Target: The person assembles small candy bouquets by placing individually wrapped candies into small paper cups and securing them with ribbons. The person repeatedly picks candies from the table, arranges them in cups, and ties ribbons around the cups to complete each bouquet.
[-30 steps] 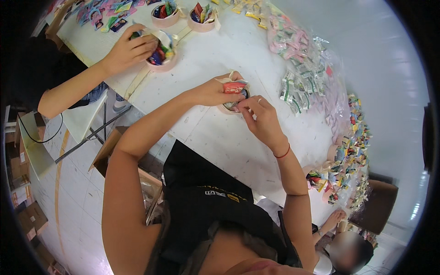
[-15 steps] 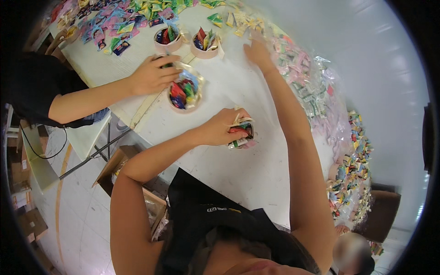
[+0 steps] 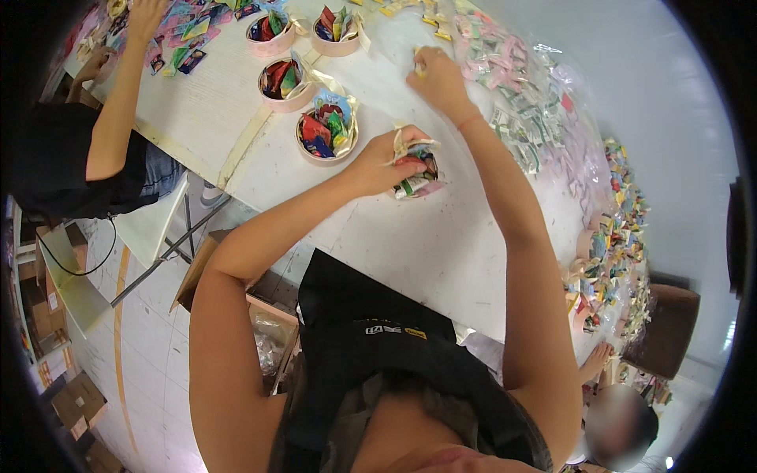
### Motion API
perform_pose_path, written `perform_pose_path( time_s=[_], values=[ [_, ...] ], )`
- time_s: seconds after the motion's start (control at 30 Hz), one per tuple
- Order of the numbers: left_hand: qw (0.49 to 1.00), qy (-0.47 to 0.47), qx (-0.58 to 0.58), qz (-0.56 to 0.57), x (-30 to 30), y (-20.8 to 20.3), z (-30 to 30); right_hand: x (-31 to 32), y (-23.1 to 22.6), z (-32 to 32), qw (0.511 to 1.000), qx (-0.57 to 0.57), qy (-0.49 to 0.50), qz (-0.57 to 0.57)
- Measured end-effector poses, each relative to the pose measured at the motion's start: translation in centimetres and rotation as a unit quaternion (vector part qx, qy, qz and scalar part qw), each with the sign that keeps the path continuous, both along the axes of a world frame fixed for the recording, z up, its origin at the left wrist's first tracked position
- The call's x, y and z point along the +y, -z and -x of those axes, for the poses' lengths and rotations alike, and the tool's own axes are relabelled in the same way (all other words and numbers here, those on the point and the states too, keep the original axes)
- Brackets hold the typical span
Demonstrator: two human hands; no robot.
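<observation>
Packets, among them a red packet (image 3: 406, 161) and a green-and-white packet (image 3: 408, 188), are crowded into a round tub (image 3: 435, 164), which is gripped by the left hand (image 3: 389, 164), its fingers bent round the far-left side and its thumb laid across the contents. The right hand (image 3: 439, 76) is placed farther away and slightly to the right, so the tub is found on its near side, well apart. A small yellow packet (image 3: 419, 66) appears to be pinched in the right hand's curled fingers; its long axis cannot be made out. No long axis is given by the tub's round shape, and its tilt is largely hidden by the hand.

On the counter (image 3: 371, 252), four pink tubs are set to the left: the nearest tub (image 3: 321, 161) is filled with red, green and blue packets, and similar upright packets are held in the middle tub (image 3: 285, 104), far-left tub (image 3: 270, 50) and far-right tub (image 3: 337, 49). Green-and-white packets (image 3: 516, 142) are heaped to the right.
</observation>
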State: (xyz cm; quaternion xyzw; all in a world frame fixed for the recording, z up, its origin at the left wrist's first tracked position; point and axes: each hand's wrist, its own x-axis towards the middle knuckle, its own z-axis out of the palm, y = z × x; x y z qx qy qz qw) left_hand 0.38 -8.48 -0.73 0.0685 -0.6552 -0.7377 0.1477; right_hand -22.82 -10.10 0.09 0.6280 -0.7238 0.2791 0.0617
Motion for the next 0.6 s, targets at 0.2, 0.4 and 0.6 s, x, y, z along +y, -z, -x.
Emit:
perform_pose_path(
  time_s=[0.2,0.4,0.6],
  values=[
    [0.997,0.002,-0.012,0.073,-0.6,-1.0,-0.3,14.6,-4.1,-5.5,0.913,-0.394,0.032,0.098],
    [0.995,0.081,-0.060,-0.001,-1.3,-2.1,-1.0,24.5,-7.9,-9.7,0.875,-0.477,-0.067,-0.056],
    [0.984,0.007,-0.017,0.176,-0.6,-1.0,-0.9,19.5,-7.7,-11.3,0.935,-0.325,-0.130,-0.058]
  ],
)
